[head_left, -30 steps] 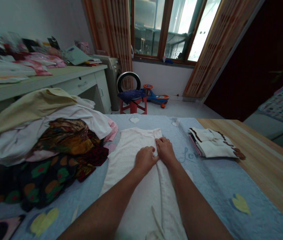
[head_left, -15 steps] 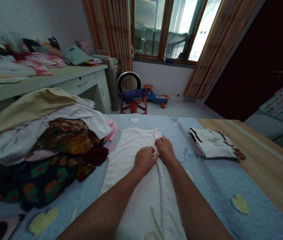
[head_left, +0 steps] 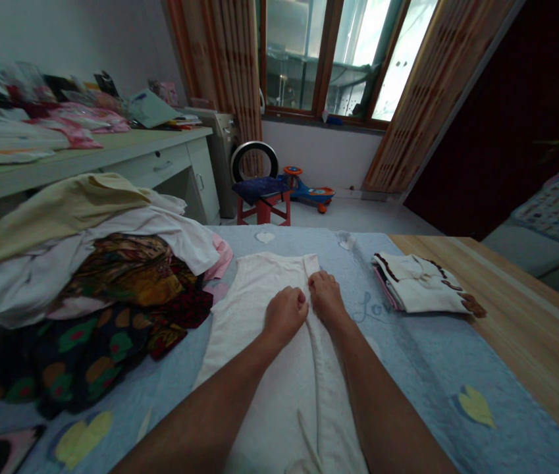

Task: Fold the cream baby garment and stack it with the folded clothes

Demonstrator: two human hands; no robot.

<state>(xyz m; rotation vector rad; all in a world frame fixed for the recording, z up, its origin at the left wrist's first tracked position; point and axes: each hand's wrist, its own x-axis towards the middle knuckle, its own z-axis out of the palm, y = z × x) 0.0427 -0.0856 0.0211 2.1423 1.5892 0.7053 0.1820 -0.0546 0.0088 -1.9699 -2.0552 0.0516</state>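
A white garment lies flat on the light blue bed cover, its right side folded in along a lengthwise crease. My left hand rests on it in a loose fist, knuckles up, pinching the folded edge. My right hand lies right beside it, fingers curled down on the same fold near the garment's upper end. Both forearms reach in from the bottom of the view across the cloth.
A heap of unfolded clothes fills the left. A folded white stack with brown trim sits at the right, by a bare wooden strip. Beyond are a cluttered desk, a red stool, a toy car and a window.
Both hands have stayed on the fold, with only a slight shift of the fingers; my left hand has closed a little tighter.
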